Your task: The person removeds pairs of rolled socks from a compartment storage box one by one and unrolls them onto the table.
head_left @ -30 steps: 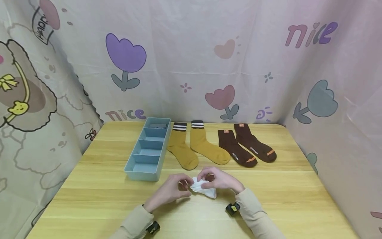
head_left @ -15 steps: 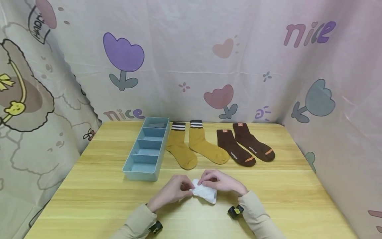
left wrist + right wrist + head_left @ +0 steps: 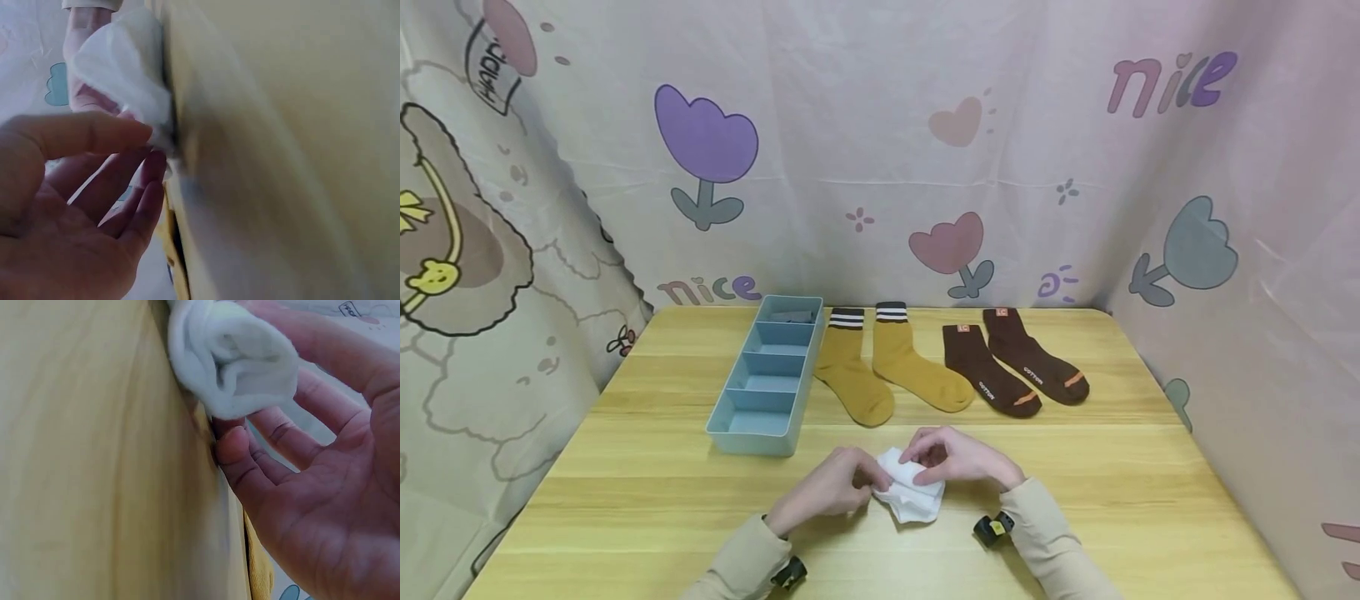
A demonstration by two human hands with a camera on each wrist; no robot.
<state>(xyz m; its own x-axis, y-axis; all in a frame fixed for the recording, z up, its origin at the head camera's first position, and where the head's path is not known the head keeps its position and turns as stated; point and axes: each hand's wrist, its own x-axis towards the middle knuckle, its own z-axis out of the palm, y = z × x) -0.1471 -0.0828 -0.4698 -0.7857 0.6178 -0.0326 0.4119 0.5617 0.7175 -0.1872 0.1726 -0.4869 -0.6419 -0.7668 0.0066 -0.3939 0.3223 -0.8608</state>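
A folded white sock (image 3: pixel 912 503) lies on the table at front centre, its layers partly spread. My left hand (image 3: pixel 837 483) pinches its left edge between thumb and fingertips. From the right, my right hand (image 3: pixel 961 458) holds the upper right part with thumb and curled fingers. In the left wrist view the white sock (image 3: pixel 125 62) bulges up beyond the thumb tip. Seen from the right wrist, the end of the sock (image 3: pixel 250 369) shows rolled, nested layers, with the fingers behind and beneath it.
Left of centre stands a blue-grey box (image 3: pixel 752 443) with several compartments; a grey item (image 3: pixel 792 317) lies in its far one. Two mustard socks (image 3: pixel 917 367) with striped cuffs lie beside it. Two dark brown socks (image 3: pixel 988 375) lie farther right. A printed curtain (image 3: pixel 850 125) backs the table.
The white sock has gone from a compact bundle to a wider, flatter shape reaching closer to the front. My left fingertips have come onto its left edge; the right hand stays on it.
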